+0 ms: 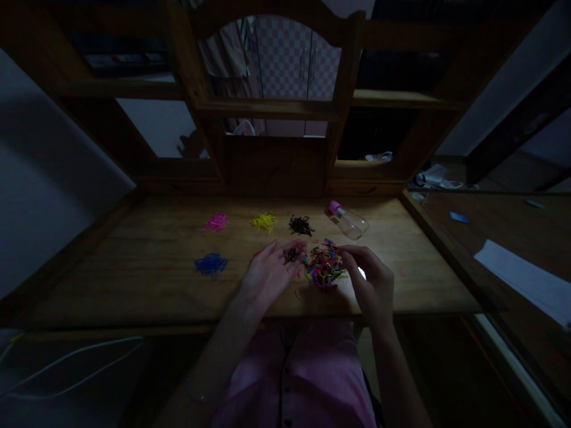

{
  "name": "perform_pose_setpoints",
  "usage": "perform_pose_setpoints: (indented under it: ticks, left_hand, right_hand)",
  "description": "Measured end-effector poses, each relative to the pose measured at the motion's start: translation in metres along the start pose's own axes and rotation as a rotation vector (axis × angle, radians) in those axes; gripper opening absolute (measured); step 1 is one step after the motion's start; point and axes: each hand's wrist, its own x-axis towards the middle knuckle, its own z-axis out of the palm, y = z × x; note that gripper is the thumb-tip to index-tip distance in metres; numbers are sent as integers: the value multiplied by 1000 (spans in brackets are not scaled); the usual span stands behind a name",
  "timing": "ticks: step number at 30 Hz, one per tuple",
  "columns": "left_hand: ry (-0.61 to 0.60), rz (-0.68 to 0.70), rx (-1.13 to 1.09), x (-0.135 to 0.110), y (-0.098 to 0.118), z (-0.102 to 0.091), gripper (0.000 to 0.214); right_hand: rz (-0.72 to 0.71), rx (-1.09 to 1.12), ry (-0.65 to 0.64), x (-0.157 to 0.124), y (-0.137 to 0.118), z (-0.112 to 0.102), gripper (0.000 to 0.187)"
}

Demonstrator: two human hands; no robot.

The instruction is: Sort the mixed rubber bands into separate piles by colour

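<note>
Palm up, my left hand [270, 267] is cupped around a few dark brown rubber bands [291, 255], just left of a mixed heap. That heap of many-coloured rubber bands [325, 267] lies on the wooden desk. At its upper right edge my right hand [370, 276] has thumb and fingers pinched together; what is between the fingertips is too small to make out. Sorted by colour, piles of pink bands [216, 223], yellow bands [264, 222], black bands [301, 225] and blue bands [211, 264] lie beyond and to the left of my hands.
A clear bottle [351, 224] with a pink cap lies on its side behind my right hand. A wooden shelf unit [274, 166] rises at the desk's back. To the right, a lower surface holds white paper [526, 279] and a blue card [458, 217].
</note>
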Motion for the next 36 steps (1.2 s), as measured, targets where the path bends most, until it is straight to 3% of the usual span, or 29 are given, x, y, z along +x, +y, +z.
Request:
perform_pose_setpoints:
  ticks: [3, 7, 10, 16, 18, 24, 28, 32, 36]
  left_hand:
    - [41, 78, 50, 30, 14, 7, 35]
    - [143, 133, 318, 73, 25, 16, 41]
    - [107, 152, 560, 85, 25, 9, 48]
    - [80, 430, 1091, 53, 16, -20, 19]
    - [74, 489, 1224, 40, 8, -25, 19]
    - [132, 524, 1216, 34, -19, -29, 28]
    - [71, 520, 1348, 40, -34, -28, 28]
    - [36, 513, 1385, 30, -50, -20, 28]
    - [93, 527, 1230, 9, -62, -10, 27]
  right_hand:
    - [31, 8, 31, 0, 13, -4, 17]
    - [34, -27, 51, -3, 24, -8, 18]
    - [39, -57, 70, -5, 32, -14, 19]
    - [108, -28, 148, -6, 58, -24, 22]
    - [138, 5, 168, -6, 64, -24, 23]
    - [180, 59, 151, -6, 68, -25, 25]
    - [195, 64, 156, -8, 69, -27, 25]
    - [183, 31, 140, -7, 71, -28, 25]
    - [96, -14, -5, 14, 71, -27, 26]
